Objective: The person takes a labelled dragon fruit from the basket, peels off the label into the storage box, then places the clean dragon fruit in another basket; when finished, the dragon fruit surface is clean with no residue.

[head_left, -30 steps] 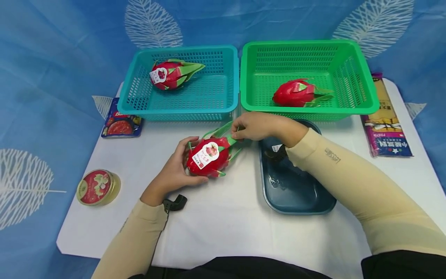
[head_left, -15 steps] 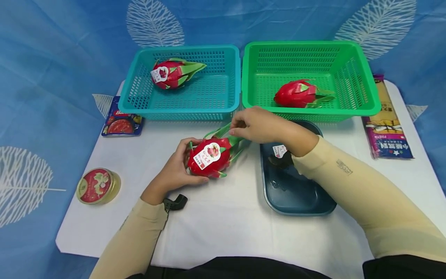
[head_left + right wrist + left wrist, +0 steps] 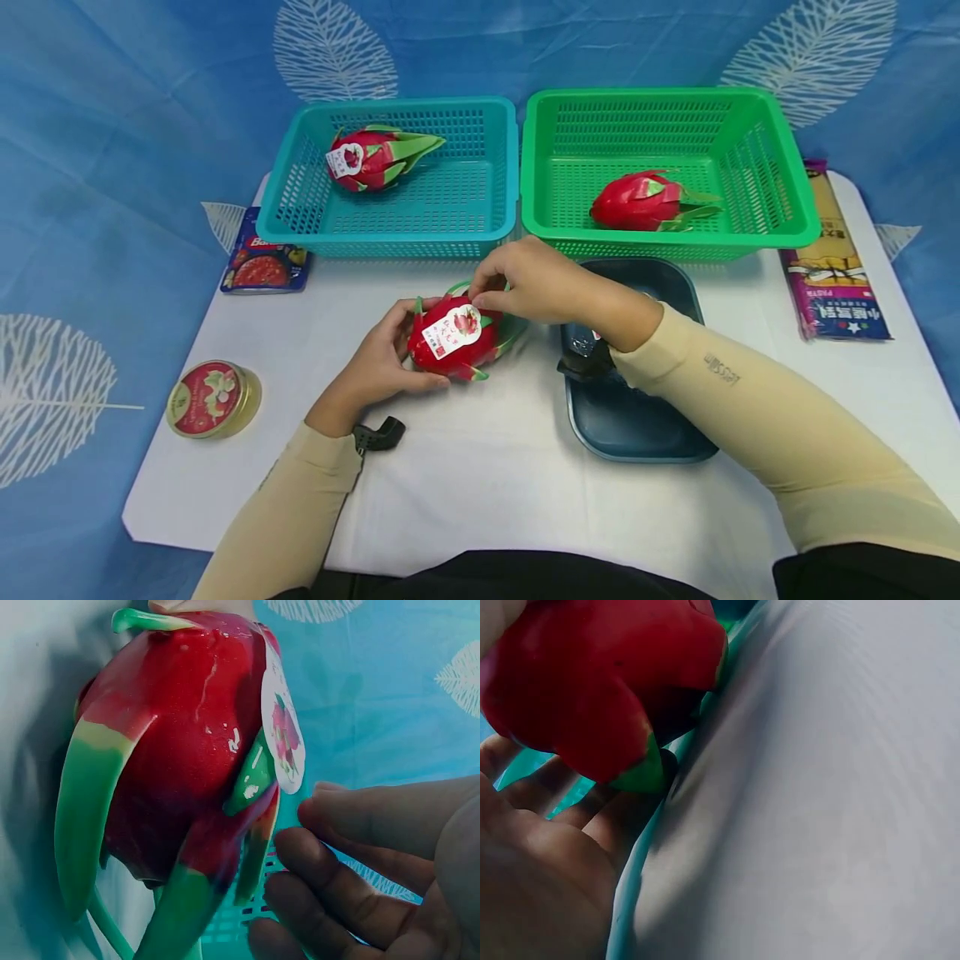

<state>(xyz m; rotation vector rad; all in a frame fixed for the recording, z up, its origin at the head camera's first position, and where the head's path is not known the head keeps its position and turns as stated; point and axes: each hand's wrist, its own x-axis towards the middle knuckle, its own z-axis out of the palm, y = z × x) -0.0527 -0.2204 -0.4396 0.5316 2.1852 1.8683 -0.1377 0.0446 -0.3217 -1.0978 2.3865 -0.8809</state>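
A red dragon fruit point(image 3: 486, 343) with green leaf tips lies on its side over the white table, its white label point(image 3: 452, 331) facing up. My left hand point(image 3: 375, 367) grips its left end, thumb on the near side and fingers on the far side. The left wrist view shows the fruit point(image 3: 592, 690) above the palm. My right hand point(image 3: 536, 279) is over the leafy end, fingertips bent close to the label's upper edge. In the right wrist view, nothing shows between the thumb and fingers of my right hand point(image 3: 360, 877), just beside the label point(image 3: 283, 724).
A blue basket point(image 3: 480, 200) and a green basket point(image 3: 543, 175) at the back each hold a dragon fruit. Below my right forearm sits a dark blue tray point(image 3: 637, 442). A round tin point(image 3: 213, 398), a tomato-picture pouch point(image 3: 262, 258) and a pasta packet point(image 3: 840, 283) lie around.
My right hand has let go of the fruit's green leaves and moved left and slightly down to the label's edge. My left hand keeps its grip, with the fruit shifted slightly right.
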